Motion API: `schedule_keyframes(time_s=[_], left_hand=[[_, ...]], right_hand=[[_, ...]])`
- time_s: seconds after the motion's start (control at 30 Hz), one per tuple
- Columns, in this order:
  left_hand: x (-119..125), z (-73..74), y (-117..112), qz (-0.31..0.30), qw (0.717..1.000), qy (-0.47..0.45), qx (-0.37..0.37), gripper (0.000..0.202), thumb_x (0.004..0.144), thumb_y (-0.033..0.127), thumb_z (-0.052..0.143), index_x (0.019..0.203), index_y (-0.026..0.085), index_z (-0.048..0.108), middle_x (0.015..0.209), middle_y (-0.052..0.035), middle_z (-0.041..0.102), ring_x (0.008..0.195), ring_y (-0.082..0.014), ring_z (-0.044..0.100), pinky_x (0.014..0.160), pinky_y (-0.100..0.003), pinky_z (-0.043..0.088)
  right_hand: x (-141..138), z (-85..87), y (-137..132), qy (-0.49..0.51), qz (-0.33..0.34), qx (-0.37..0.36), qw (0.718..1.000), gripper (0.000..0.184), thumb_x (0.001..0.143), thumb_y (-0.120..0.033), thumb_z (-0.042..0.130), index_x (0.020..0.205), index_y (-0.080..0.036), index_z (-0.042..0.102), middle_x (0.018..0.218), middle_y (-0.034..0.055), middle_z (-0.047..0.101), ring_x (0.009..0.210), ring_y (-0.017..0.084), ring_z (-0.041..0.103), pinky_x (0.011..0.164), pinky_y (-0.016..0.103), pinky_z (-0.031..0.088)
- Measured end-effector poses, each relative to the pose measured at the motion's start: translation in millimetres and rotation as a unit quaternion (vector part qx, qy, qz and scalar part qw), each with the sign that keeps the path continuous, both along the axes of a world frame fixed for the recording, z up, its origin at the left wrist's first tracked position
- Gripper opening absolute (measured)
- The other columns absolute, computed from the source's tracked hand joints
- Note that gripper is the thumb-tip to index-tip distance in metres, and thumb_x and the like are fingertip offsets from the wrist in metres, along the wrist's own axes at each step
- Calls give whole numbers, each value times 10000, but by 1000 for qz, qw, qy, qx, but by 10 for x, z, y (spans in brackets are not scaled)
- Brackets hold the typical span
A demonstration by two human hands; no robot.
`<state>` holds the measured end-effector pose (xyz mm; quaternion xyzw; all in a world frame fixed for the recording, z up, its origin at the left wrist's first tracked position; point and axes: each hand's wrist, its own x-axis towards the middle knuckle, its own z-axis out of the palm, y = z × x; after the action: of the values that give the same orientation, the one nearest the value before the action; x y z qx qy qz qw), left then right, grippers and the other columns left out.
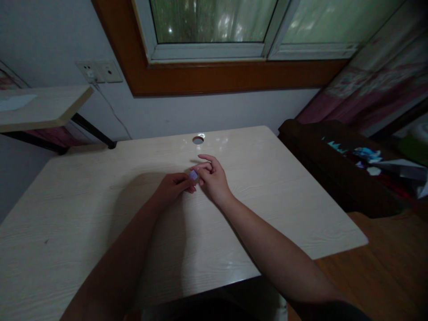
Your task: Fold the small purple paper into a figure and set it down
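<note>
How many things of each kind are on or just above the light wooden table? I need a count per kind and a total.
Hands: 2, the left hand and the right hand
Pieces: 1, a small pale purple piece pinched by both hands
Holes: 1, a round cable hole in the light wooden table
Total: 4

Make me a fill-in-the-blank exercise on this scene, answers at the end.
1. The left hand and right hand together pinch a small piece whose colour is pale ____.
2. The hole near the far edge of the wooden table is ____ in shape.
3. On the wall, the sockets sit to the ____ of the window.
Missing words: purple; round; left.
</note>
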<state>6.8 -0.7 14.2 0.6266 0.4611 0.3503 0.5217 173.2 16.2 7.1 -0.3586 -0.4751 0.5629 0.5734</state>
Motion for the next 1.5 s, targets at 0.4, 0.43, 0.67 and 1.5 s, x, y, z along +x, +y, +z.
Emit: schedule_keyframes(time_s=[0.4, 0.43, 0.67, 1.5], left_hand=[[-1, -21, 7, 2, 999, 12, 40, 349, 855, 497, 644, 780, 164, 718, 789, -53, 736, 772, -195, 683, 766, -294, 530], [-1, -14, 5, 4, 999, 13, 39, 356, 853, 501, 644, 768, 163, 719, 782, -54, 735, 769, -196, 681, 767, -296, 529], [-18, -16, 10, -10, 1000, -24, 15, 302, 832, 451, 675, 781, 162, 744, 783, -51, 741, 759, -193, 675, 774, -299, 515], [-75, -27, 102, 156, 980, -45, 112, 230, 815, 422, 689, 811, 200, 747, 947, -40, 664, 961, -189, 608, 934, -301, 447]], right_hand=[[-5, -11, -63, -19, 24, 15, 999, 372, 829, -408, 703, 1153, -268, 587, 786, -33, 690, 433, 62, 504, 389, 187, 386], [-6, -10, -68, -21, 23, 16, 999, 373, 834, -412, 698, 1161, -272, 583, 790, -33, 691, 431, 62, 502, 388, 187, 385], [-11, 14, -90, -39, 11, 23, 999, 365, 865, -423, 669, 1185, -281, 567, 692, -60, 640, 404, 64, 481, 380, 186, 367], [-8, -153, -1, -196, 71, 39, 977, 297, 843, -487, 672, 948, -215, 728, 747, 7, 687, 550, 113, 599, 543, 236, 446]])
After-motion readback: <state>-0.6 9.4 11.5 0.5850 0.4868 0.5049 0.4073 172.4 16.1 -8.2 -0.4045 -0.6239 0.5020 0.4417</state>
